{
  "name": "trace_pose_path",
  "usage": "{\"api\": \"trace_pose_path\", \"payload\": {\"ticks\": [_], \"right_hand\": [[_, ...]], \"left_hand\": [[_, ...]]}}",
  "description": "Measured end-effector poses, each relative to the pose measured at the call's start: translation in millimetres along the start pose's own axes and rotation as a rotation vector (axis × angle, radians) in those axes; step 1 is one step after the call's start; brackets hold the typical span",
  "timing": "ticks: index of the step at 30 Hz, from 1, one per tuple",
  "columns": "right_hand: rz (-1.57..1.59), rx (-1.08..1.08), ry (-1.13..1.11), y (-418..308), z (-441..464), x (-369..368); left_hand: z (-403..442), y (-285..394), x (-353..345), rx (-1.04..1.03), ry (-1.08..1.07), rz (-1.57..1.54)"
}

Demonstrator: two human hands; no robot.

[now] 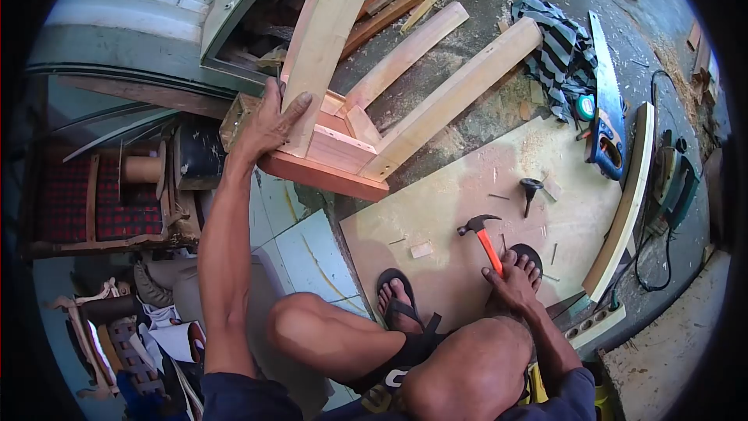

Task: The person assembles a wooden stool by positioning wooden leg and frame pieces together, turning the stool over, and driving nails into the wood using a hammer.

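My left hand point(273, 121) is wrapped round the lower end of a broad pale leg point(331, 39) of a wooden frame. That frame lies on its side, with a reddish board point(323, 175) along its near edge and two more pale legs point(460, 97) pointing up and right. In my right hand point(514, 284) is a hammer point(483, 242) with an orange handle, its dark head pointing up-left above a plywood sheet point(436, 218). Several nails and small wood blocks point(421, 249) lie on the sheet. A dark-handled tool point(531, 187) stands near them.
To the right are a handsaw point(608, 109), a striped cloth point(553, 54), a curved wooden piece point(627, 203) and a green power tool point(674, 187) with its cord. A checked seat point(66, 195) sits at the left. My sandalled feet point(397, 300) rest on the sheet.
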State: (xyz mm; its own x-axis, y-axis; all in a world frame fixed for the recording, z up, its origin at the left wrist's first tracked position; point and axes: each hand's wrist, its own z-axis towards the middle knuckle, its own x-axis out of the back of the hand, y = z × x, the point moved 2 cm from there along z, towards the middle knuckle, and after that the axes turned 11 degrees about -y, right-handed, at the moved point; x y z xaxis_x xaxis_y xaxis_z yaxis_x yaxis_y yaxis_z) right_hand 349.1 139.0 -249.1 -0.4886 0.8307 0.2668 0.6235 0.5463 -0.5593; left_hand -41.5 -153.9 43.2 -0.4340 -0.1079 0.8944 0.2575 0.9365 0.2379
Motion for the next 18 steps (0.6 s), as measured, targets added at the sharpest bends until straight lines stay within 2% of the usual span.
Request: {"api": "trace_pose_path", "payload": {"ticks": [3, 6, 12, 18], "right_hand": [[0.024, -0.016, -0.085, -1.3, 2.9, 2.7], [-0.020, -0.047, -0.016, 3.3, 7.8, -3.9], [0.026, -0.059, -0.080, -9.7, -0.3, 7.7], [-0.002, -0.070, -0.059, -4.3, 3.3, 2.5]], "left_hand": [[5.7, -6.6, 3.0, -0.024, 0.033, -0.004], [11.0, -15.1, 3.6, -0.080, 0.112, -0.079], [23.2, -32.3, 15.3, 0.007, 0.068, -0.099], [27.8, -41.1, 9.9, -0.053, 0.076, -0.079]]}}
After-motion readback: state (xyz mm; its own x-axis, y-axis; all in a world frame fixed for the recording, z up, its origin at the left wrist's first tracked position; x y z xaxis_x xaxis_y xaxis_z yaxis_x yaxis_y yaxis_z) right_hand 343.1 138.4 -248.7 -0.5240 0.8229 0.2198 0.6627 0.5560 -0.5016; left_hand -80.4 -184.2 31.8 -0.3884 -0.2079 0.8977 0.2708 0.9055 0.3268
